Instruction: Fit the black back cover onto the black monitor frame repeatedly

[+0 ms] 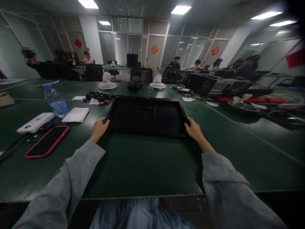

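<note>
A wide black monitor (124, 116) with a raised dark rim lies at the middle of the green table, in front of me. Two thin upright lines and a dark shape show at its centre; whether these are reflections or parts, I cannot tell. At its left edge my left hand (98, 129) is closed, thumb on the rim and fingers partly hidden behind it. My right hand (194, 129) grips the opposite edge in the same way, thumb on the near side. Both grey sleeves reach in from the bottom of the view.
Left on the green table (143, 165) are a water bottle (56, 101), a white power bank (35, 123), a pink-edged phone (47, 141) and folded tissue (76, 114). Two white fans (107, 83) stand behind. A pan (243, 108) and cables lie right. Several people sit farther back.
</note>
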`<state>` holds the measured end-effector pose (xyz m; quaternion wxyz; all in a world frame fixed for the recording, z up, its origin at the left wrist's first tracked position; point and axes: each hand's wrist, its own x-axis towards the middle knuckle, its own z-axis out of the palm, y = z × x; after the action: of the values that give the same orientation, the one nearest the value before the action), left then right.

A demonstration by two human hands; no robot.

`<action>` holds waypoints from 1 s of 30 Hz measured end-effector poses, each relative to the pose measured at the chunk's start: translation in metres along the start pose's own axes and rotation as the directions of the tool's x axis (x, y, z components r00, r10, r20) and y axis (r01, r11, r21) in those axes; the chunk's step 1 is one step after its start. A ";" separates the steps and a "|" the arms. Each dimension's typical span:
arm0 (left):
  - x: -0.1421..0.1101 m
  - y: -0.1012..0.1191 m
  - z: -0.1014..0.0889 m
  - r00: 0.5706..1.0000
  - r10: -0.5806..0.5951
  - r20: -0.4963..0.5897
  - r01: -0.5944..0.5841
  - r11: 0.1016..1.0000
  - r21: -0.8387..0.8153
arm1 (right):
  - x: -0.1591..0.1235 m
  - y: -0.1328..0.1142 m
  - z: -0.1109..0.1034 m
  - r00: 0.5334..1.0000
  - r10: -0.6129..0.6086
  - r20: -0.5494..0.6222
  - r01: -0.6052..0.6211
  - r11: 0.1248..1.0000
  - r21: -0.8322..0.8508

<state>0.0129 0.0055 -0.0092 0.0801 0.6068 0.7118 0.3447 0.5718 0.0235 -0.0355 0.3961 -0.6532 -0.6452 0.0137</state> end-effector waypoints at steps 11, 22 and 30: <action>0.002 0.002 -0.003 0.998 -0.058 0.032 0.059 0.998 -0.023 | -0.002 -0.004 -0.001 0.999 0.032 -0.013 -0.032 0.999 -0.006; 0.003 0.000 -0.012 0.990 -0.135 0.030 0.131 0.987 0.095 | -0.002 -0.006 0.000 0.999 0.009 -0.034 -0.009 1.000 0.007; 0.000 0.001 -0.011 0.994 -0.104 0.027 0.097 0.978 0.184 | -0.002 -0.006 0.000 1.000 -0.002 -0.019 0.003 1.000 0.007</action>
<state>0.0082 0.0009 -0.0005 0.0546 0.5810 0.7685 0.2625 0.5670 0.0209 -0.0334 0.4047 -0.6510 -0.6421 0.0094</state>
